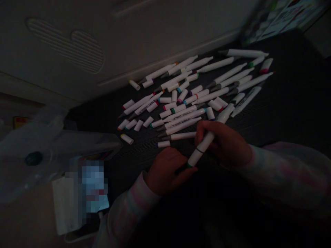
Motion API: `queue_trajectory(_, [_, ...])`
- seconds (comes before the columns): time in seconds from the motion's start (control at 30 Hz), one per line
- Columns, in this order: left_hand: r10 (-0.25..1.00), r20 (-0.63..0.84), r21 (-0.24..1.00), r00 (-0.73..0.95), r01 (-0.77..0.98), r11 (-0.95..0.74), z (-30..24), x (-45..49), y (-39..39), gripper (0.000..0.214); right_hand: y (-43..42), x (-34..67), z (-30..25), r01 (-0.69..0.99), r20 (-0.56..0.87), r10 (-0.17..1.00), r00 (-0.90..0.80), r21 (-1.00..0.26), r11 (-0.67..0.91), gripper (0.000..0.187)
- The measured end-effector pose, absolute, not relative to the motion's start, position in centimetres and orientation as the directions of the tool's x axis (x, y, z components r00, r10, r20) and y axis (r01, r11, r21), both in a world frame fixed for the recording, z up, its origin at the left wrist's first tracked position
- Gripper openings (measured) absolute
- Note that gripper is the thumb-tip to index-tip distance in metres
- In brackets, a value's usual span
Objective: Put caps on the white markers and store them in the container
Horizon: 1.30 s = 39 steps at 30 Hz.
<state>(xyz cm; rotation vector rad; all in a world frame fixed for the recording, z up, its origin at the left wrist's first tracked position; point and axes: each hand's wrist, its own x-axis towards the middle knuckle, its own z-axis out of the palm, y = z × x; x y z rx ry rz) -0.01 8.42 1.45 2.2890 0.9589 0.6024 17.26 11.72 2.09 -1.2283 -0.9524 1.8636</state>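
Observation:
My right hand [224, 143] is closed around a white marker [207, 142], held tilted above the dark tabletop. A thin dark ring runs round its barrel, and its green-tipped cap [193, 159] points down to the left. My left hand [168, 172] is at that capped end, its thumb against the green tip and its other fingers curled, partly hidden. Beyond my hands lie several uncapped white markers [183, 125] with grey ends. Among them are scattered several loose white caps [163, 144] with coloured tips.
A pale panel with a ridged cutout shape [67, 44] stands behind the markers. On the left are a clear plastic bag [38, 148] and a blurred-out bright patch [93, 186]. A colourful printed box [279, 20] stands at the back right. The scene is dim.

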Motion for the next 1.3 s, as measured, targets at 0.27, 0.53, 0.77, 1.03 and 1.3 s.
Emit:
queue_trajectory(0.27, [0.747,0.201,0.661,0.634,0.475,-0.581,1.62,0.06,8.5,0.033,11.82,17.28,2.35,-0.141,-0.424,0.848,-0.317,-0.863,-0.485,0.036])
queue_trajectory(0.53, [0.749,0.175,0.655,0.639,0.493,-0.573,1.49,0.02,8.42,0.034,11.73,17.23,2.08,-0.187,-0.417,0.852,-0.316,-0.854,-0.486,0.037])
queue_trajectory(0.77, [0.745,0.179,0.664,0.642,0.48,-0.573,1.38,0.01,8.49,0.033,11.78,17.15,2.33,-0.138,-0.439,0.844,-0.307,-0.857,-0.497,0.036])
queue_trajectory(1.03, [0.746,0.182,0.655,0.64,0.487,-0.577,1.62,0.01,8.47,0.033,11.68,17.22,2.05,-0.165,-0.43,0.852,-0.299,-0.856,-0.49,0.036])
queue_trajectory(1.3, [0.74,0.191,0.655,0.645,0.478,-0.586,1.41,0.05,8.46,0.032,11.65,17.41,1.9,-0.15,-0.42,0.853,-0.31,-0.864,-0.48,0.037])
